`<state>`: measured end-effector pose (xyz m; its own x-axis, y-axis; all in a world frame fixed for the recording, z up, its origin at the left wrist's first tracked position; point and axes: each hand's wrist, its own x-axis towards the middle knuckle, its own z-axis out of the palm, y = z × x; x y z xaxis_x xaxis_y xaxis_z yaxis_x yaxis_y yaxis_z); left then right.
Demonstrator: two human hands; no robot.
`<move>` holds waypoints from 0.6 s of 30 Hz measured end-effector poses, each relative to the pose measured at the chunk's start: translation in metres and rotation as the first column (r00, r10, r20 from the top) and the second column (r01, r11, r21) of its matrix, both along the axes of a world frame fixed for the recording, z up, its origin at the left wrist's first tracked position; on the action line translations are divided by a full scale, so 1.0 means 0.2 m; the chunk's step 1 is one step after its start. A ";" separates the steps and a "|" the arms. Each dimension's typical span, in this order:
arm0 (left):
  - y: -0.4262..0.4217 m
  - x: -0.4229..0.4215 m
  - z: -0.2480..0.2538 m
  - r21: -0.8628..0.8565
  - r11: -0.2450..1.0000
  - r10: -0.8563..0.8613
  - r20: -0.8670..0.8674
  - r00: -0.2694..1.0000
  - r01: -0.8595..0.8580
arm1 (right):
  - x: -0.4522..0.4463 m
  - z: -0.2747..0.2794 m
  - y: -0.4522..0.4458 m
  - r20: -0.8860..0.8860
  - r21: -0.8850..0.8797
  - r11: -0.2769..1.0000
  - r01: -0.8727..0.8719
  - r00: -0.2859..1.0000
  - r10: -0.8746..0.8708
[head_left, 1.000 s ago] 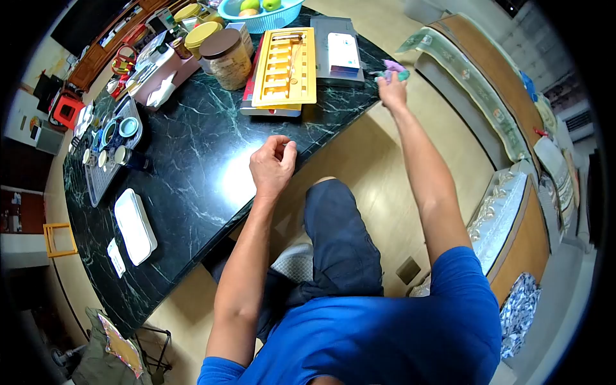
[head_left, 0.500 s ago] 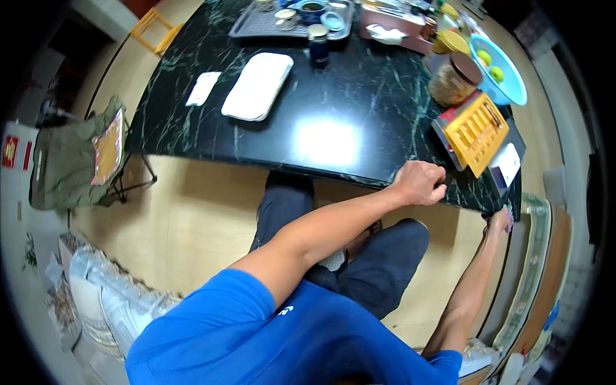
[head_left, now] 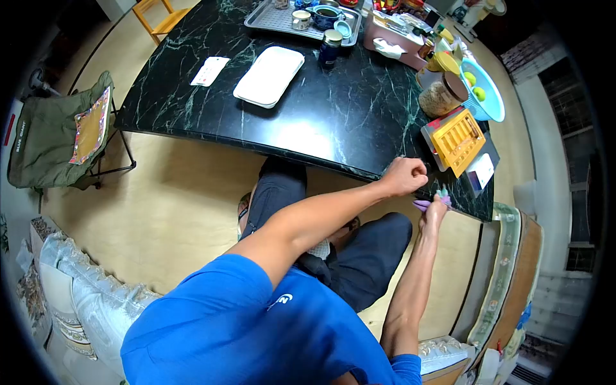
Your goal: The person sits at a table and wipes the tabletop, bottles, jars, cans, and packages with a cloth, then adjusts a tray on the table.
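My right hand (head_left: pixel 436 209) is closed round a small purple and teal item (head_left: pixel 423 204) at the table's front edge, on the right. To its left, my left hand (head_left: pixel 404 176) rests near the same edge with its fingers curled; what they hold, if anything, is hidden. Just beyond my hands a yellow slotted tray (head_left: pixel 457 142) lies on a red and grey box. Beside it is a white box (head_left: pixel 480 171) on a dark grey flat case. A lidded jar (head_left: pixel 443 94) stands behind the yellow tray.
On the dark marble table (head_left: pixel 212 115) are a white lidded container (head_left: pixel 269 76), a paper packet (head_left: pixel 210 70), a dark jar (head_left: pixel 330 50), a metal tray (head_left: pixel 256 20) with cups, a pink box (head_left: pixel 393 35) and a blue fruit basket (head_left: pixel 491 102). A folding chair (head_left: pixel 51 138) stands left.
The view has swung right, then back a little to the left. My right hand has come nearer my left hand, bringing the purple and teal item along.
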<state>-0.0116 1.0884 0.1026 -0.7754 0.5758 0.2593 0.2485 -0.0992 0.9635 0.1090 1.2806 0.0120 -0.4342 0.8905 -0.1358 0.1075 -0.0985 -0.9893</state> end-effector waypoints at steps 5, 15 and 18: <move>-0.34 0.17 -0.03 0.051 0.996 -0.079 0.125 0.989 0.073 | -0.08 0.23 -0.42 -0.065 -0.153 0.985 -0.076 0.996 0.067; -0.80 0.20 -0.32 0.000 0.998 -0.042 0.724 0.689 0.061 | -0.22 0.35 -0.93 -0.218 -0.337 0.919 -0.205 0.967 0.136; -0.85 0.19 -0.30 0.023 0.995 -0.079 0.765 0.639 0.095 | -0.26 0.32 -1.01 -0.235 -0.395 0.890 -0.228 0.962 0.142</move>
